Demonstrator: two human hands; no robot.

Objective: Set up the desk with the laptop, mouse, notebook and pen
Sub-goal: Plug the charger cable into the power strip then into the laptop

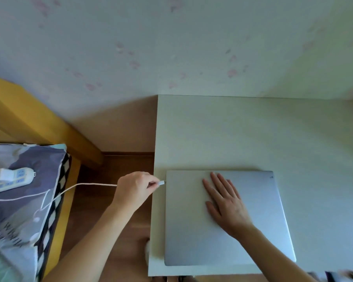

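Observation:
A closed silver laptop [192, 231] lies on the white desk [242, 135], near the desk's front left corner. My right hand [225, 202] rests flat on the lid with straight fingers. My left hand [136, 190] pinches the plug of a white charging cable [90, 184] right at the laptop's left edge, by its far corner. The plug tip touches or nearly touches the laptop's side. No mouse, notebook or pen is in view.
The cable runs left to a white power strip [10, 180] lying on a patterned pillow [23, 210] on a yellow-framed bed [35, 121]. Wooden floor [114, 165] shows between bed and desk. A wall stands behind the desk.

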